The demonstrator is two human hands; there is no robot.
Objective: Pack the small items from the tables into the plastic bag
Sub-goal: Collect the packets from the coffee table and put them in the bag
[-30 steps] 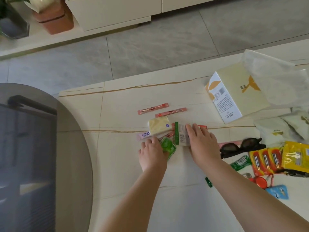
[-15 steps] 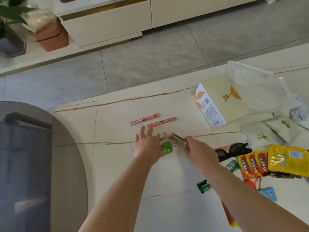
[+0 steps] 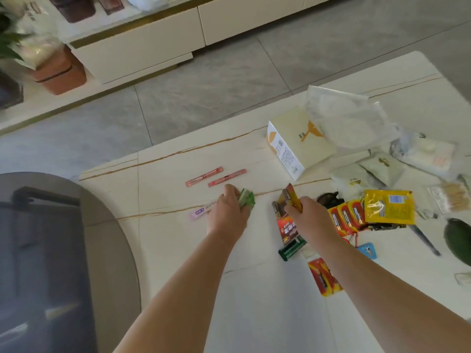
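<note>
The left hand (image 3: 227,215) was curled closed around a bunch of green packets (image 3: 246,200), held just above the pale table (image 3: 178,250), with a lilac sachet (image 3: 201,212) poking out leftward from under it. The right hand (image 3: 305,217) pinched a red-and-yellow battery pack (image 3: 290,198) between thumb and fingers, its top tilted up and to the left. Just beneath that hand lay a darker red battery card (image 3: 286,226), and nearer still a green packet (image 3: 291,249) and another red battery pack (image 3: 324,278). Two pink stick sachets (image 3: 204,176) lay side by side on the far side of the left hand, well clear of it. To the right of the right hand sat a row of red battery packs (image 3: 345,217) overlapped by a yellow pouch (image 3: 388,206), with dark sunglasses (image 3: 328,198) partly hidden behind the wrist. Farther right and back stood a cream box (image 3: 298,146), and leaning on its right side was the crumpled translucent plastic bag (image 3: 344,118), apart from both hands. A small blue tag (image 3: 367,249) lay near the right forearm. At the left edge, a grey round table (image 3: 107,238) overlapped the pale one.
</note>
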